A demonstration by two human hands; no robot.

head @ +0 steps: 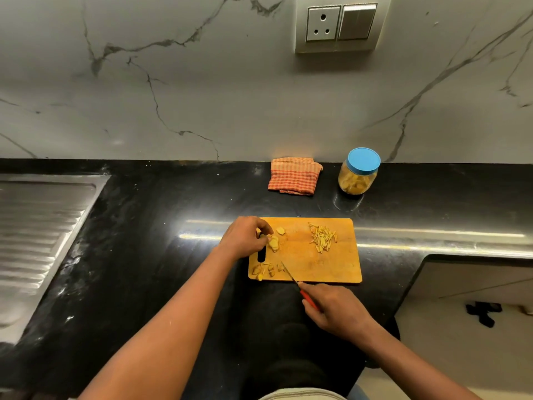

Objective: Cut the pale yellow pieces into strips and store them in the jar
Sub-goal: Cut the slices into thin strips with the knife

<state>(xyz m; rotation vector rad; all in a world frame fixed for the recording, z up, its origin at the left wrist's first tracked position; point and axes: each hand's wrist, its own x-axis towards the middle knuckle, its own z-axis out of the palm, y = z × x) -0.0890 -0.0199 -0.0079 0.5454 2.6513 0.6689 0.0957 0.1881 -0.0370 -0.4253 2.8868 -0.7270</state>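
A wooden cutting board lies on the black counter. Pale yellow slices sit at its left end, and my left hand pinches them with curled fingers. A pile of cut strips lies at the board's far right. Scraps sit at the near left corner. My right hand grips a red-handled knife, its blade tip resting on the board near the scraps. The jar, with a blue lid on, stands behind the board and holds yellow pieces.
A folded checked cloth lies at the back by the marble wall. A steel sink drainboard takes up the left. The counter edge drops off at the right near a pale floor.
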